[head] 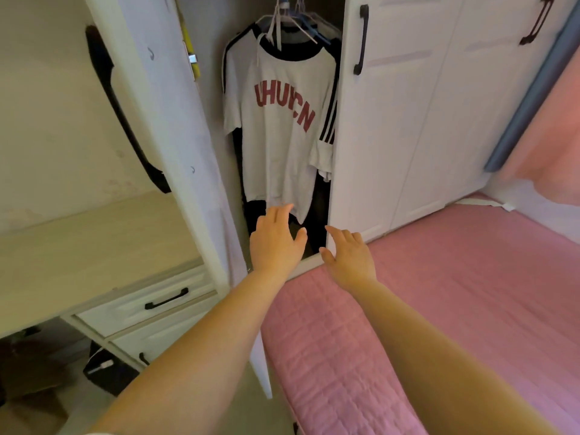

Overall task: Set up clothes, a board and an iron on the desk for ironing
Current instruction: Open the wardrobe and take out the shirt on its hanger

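1. Head view: a white short-sleeved T-shirt with dark red lettering, a black collar and black sleeve stripes (279, 127) hangs on a pale wire hanger (282, 25) inside a white wardrobe; dark garments hang behind it.
2. The wardrobe's left white door with a long black handle (150, 98) stands swung open; the right white door with a black bar handle (386, 105) is closed beside the opening.
3. The left hand (276, 243) reaches into the opening with fingers spread wide and thumb out, its fingertips at the shirt's lower hem; it grips nothing.
4. The right hand (348, 255) is just beside it, lower, over the wardrobe's bottom edge, fingers loosely spread, holding nothing.
5. A pale wooden desk top (78, 246) lies to the left of the open door, with white drawers with black handles (147, 306) under it.
6. A pink quilted bed cover (439, 293) fills the lower right, beneath the right forearm.
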